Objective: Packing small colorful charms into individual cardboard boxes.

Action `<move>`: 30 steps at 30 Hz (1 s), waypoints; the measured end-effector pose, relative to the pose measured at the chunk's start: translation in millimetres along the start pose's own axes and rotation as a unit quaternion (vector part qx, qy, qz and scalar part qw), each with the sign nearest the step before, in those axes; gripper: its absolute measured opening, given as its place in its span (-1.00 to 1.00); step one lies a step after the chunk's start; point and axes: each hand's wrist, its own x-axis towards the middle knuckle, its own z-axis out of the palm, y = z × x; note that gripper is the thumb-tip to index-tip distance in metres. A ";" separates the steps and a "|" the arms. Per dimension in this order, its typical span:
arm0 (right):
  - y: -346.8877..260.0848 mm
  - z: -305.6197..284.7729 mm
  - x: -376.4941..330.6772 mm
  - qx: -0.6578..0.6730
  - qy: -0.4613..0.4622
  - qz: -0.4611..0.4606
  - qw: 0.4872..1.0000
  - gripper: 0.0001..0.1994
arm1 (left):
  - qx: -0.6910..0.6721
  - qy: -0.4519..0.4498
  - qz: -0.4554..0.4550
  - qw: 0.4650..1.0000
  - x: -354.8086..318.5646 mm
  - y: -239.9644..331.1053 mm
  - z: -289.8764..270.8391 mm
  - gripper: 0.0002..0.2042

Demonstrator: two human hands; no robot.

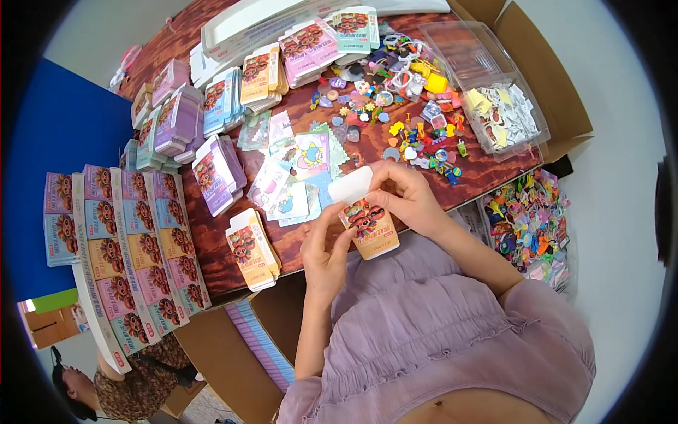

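Observation:
Both hands hold one small orange carton (370, 233) at the table's front edge, its printed front facing up and its white top flap (351, 185) raised. My left hand (326, 244) grips the carton's left side between thumb and fingers. At the top right corner, beside the flap, my right hand (404, 196) pinches the carton. Whether anything is inside the carton is hidden. Just beyond lie a spread of picture cards (311, 155) and a square sticker-like card (288, 203). To the left of my left hand is a stack of flat orange cartons (251, 249).
Several stacks of coloured cartons (176, 124) line the table's left and back. Small plastic trinkets (417, 134) are scattered at right, near a clear bin (505, 116) of paper slips. Filled display trays (127, 247) stand at left, above an open cardboard box (229, 353). Another person (134, 385) is at lower left.

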 end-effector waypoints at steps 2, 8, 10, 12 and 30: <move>-10.4 4.1 -0.9 0.002 -0.014 0.000 1.000 -0.88 | -0.033 -0.012 -0.002 0.999 -0.6 -2.2 0.4 -0.55; -16.7 5.1 5.5 -0.094 -0.055 -0.048 0.993 -0.92 | -0.089 0.013 -0.011 0.996 -5.8 -4.2 -3.1 -0.49; -6.5 6.7 5.9 -0.057 -0.061 -0.021 0.996 -0.94 | -0.034 -0.016 -0.029 0.999 -6.4 -4.8 -5.9 -0.48; -12.8 9.4 5.7 -0.053 -0.060 0.018 0.997 -0.93 | -0.023 -0.025 -0.036 0.999 -6.1 -2.9 -7.0 -0.45; -16.8 8.6 -10.6 -0.191 -0.076 -0.098 0.974 -0.78 | 0.019 -0.053 -0.015 0.998 -5.8 6.4 -16.3 -0.43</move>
